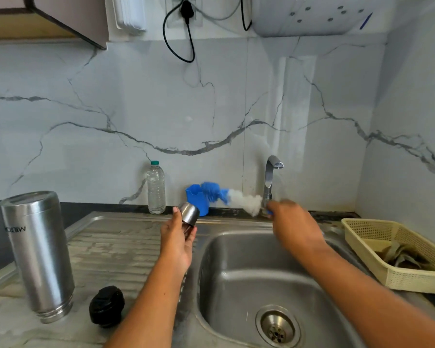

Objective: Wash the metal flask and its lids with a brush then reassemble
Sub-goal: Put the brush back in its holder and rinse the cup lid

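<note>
Reaching forward with both arms, hands apart.

Left hand [178, 239] up over the left rim of the sink [204, 249], thumb up, fingers curled round the steel outer lid [189, 212]. Lid axis tilted: closed end up-left, dark rim down toward the palm.

Right hand [294, 223] extended to the base of the tap [270, 179], blurred, clamped on the blue handle of the brush [239, 198]. Finger detail unreadable. Brush long axis roughly level, bristles pointing left, white section then blue, tip by the blue holder [196, 203].

Flask [38, 254] inverted on the drainboard far left, axis upright, threaded mouth down. Black inner lid [107, 305] on the counter just right of it, not touching.

Plastic bottle [156, 189] at the back wall. Yellow basket [362, 231] with a cloth [399, 256] right of the sink.
</note>
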Motion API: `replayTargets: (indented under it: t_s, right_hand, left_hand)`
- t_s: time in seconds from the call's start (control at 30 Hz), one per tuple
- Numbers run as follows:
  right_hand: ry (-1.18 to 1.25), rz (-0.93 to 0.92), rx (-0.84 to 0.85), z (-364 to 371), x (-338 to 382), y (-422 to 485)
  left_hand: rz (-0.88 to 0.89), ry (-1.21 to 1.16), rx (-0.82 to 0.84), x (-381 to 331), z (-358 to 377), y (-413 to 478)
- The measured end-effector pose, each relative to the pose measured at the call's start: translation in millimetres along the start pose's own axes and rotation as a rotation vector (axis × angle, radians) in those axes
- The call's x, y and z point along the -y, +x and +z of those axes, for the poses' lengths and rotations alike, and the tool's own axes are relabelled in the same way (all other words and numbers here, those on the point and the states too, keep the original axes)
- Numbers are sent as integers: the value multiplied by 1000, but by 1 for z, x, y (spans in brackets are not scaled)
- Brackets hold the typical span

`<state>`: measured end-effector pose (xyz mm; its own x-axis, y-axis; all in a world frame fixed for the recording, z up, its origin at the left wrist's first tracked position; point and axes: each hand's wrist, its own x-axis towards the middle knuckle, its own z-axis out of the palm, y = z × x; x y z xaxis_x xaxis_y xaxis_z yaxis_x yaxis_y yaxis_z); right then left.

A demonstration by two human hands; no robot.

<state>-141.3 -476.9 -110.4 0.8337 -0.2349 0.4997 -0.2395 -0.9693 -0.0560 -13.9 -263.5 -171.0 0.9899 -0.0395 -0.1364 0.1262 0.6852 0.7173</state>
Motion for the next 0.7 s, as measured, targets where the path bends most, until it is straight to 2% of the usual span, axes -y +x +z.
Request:
replayTargets:
  t_s: [0.13,0.3,0.53,0.7]
  right_hand:
    - [-218,-107,-79,-25,31,53]
    - [-488,-194,-76,-42,69,114]
    - [-701,-271,-57,-42,104,165]
    - [-725,-307,-100,-29,116,185]
  left_hand:
    - [-28,-48,5,-2,-4,5]
    - [-73,-111,-29,-3,-10,11]
    - [-159,-193,-47,-1,-10,12]
    - [-176,-225,-44,2,-9,11]
